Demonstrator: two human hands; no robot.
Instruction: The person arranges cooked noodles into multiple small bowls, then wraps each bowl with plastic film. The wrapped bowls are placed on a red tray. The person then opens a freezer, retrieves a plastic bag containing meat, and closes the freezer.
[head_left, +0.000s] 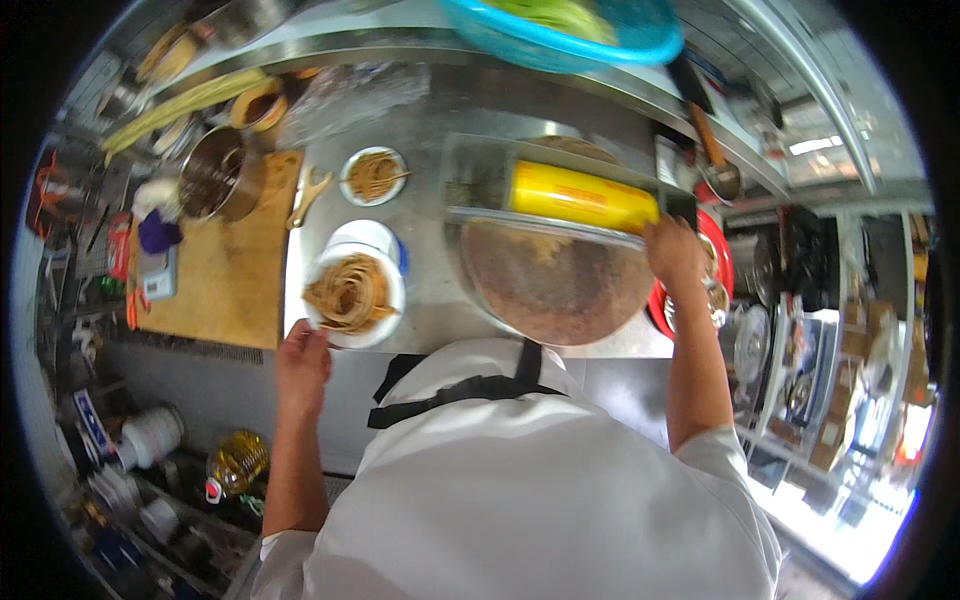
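My left hand (304, 356) pinches the near-left rim of a white plate (384, 331). Coiled brown strips of food (349, 292) lie heaped on that plate, which partly hides a white round container (367, 238) with a blue side. My right hand (675, 251) is at the right end of a yellow roll (574, 195), probably cling film, lying in a rectangular holder (476, 176). The fingers curl at the holder's near edge; whether they grip the roll, film or holder cannot be seen. Beneath the holder is a large round board (555, 289).
A smaller plate of brown strips (373, 176) stands farther back. At left are a wooden cutting board (232, 277), a steel pot (221, 174), a wooden-handled tool (309, 196) and a scale (159, 279). A red tray (660, 311) lies right; a blue basket (570, 52) sits overhead.
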